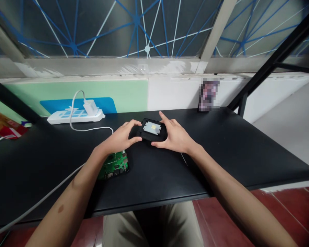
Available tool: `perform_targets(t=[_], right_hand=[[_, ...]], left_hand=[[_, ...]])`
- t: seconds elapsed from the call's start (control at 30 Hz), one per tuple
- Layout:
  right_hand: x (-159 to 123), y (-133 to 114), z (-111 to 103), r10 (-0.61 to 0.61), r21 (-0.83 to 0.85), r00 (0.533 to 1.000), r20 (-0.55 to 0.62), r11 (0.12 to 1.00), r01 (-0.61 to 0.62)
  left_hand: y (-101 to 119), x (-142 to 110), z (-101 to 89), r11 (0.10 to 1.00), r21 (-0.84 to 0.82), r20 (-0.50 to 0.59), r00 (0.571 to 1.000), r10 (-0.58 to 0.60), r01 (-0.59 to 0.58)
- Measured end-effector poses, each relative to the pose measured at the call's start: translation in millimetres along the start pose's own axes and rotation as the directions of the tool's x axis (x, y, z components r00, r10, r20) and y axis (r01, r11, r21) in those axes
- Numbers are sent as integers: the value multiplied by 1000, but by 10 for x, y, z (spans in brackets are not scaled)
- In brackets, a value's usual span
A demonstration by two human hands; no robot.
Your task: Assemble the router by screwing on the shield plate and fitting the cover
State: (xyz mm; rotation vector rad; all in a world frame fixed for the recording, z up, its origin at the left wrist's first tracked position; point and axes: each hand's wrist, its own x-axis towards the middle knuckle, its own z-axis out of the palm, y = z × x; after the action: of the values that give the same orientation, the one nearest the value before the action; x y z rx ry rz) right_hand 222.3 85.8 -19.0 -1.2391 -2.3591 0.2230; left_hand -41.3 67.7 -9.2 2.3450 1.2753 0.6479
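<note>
A squarish black plastic cover (158, 138) lies between my hands, low over the table or resting on it; I cannot tell which. Set in its middle is a silver metal plate (151, 128) with a small yellowish square pad. Thumb and index finger of my left hand (122, 136) grip the cover's left edge. Around its right side curls my right hand (176, 134), thumb at the near edge and fingers at the far one. Partly hidden under my left wrist, a green circuit board (115, 164) lies on the table.
A white power strip (76, 116) with a plugged-in charger (90, 107) stands at the back left of the black table (234, 151). Its white cable (54, 188) runs under my left arm. A red snack packet (7, 127) is far left; a pixelated upright object (208, 96) leans on the wall.
</note>
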Motion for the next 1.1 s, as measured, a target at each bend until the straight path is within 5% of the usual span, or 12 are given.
perform_targets(t=[0.47, 1.1], right_hand=[[-2, -7, 13, 34, 41, 999, 7, 999, -34], [0, 2, -2, -3, 75, 1000, -12, 997, 4]], left_hand=[[64, 1, -19, 994, 30, 1, 995, 104, -104], [65, -23, -38, 1000, -4, -22, 999, 26, -26]])
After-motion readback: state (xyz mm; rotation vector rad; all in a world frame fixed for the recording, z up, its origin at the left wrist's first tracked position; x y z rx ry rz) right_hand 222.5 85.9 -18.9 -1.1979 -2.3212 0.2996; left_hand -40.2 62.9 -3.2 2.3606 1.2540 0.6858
